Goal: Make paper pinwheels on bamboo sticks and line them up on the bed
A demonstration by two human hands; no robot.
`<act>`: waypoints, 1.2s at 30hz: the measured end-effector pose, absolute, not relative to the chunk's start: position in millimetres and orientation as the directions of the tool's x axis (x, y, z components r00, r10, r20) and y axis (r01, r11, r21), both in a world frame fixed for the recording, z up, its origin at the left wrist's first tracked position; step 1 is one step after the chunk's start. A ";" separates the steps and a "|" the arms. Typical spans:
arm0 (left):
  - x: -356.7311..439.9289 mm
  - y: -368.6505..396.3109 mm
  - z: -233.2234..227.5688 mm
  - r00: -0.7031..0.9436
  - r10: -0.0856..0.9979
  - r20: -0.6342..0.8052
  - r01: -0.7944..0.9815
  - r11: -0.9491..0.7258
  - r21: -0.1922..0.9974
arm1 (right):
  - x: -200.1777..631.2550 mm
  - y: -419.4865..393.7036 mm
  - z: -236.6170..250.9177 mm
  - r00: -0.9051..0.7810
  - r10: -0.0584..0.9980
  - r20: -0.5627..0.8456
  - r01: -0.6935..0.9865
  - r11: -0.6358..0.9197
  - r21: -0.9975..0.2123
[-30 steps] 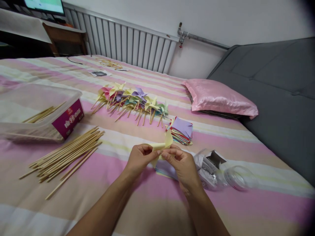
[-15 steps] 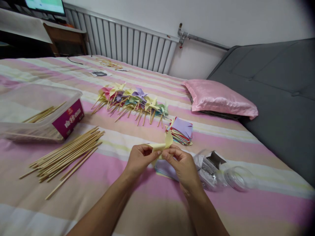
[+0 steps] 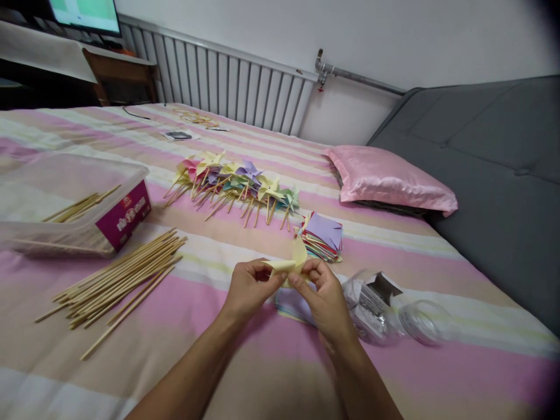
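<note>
A pale yellow paper pinwheel (image 3: 299, 254), partly folded, is held between both hands above the bed. My left hand (image 3: 251, 287) pinches its left side, where one corner curls inward. My right hand (image 3: 322, 291) grips the lower right, thumb near its middle. Beneath the hands lies a stack of pastel paper sheets (image 3: 292, 304), partly covered by the right hand. Just beyond sits a pile of cut paper squares (image 3: 324, 232), a purple one on top. Right of my right hand, a clear plastic jar (image 3: 370, 312) lies with a small box at its mouth.
Finished pinwheels on sticks (image 3: 238, 184) lie heaped farther back. Loose wooden sticks (image 3: 122, 277) spread at the left beside a clear plastic bin (image 3: 144, 175) holding more. A round clear lid (image 3: 422, 321) lies at the right; a pink pillow (image 3: 394, 178) rests near the grey headboard (image 3: 490, 128).
The left flap of the yellow paper has been rolled further inward, and the right hand's fingers have shifted slightly on it. The camera view has tilted a little.
</note>
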State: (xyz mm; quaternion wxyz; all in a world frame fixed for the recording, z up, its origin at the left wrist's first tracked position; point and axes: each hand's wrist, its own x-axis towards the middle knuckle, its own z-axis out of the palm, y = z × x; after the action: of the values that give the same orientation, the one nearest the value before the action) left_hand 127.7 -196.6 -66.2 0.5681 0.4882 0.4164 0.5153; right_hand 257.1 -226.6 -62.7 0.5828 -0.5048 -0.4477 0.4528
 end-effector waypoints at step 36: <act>128.2 -199.2 -70.6 0.180 0.983 -0.021 -0.218 0.060 0.974 | 260.7 -225.3 -56.0 0.007 0.998 0.062 0.021 0.062 -0.998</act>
State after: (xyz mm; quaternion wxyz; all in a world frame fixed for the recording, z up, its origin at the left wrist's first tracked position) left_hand 128.2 -199.2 -70.6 0.6052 0.4729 0.4048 0.4962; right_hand 260.7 -225.3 -56.0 0.5120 -0.4914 -0.5186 0.4768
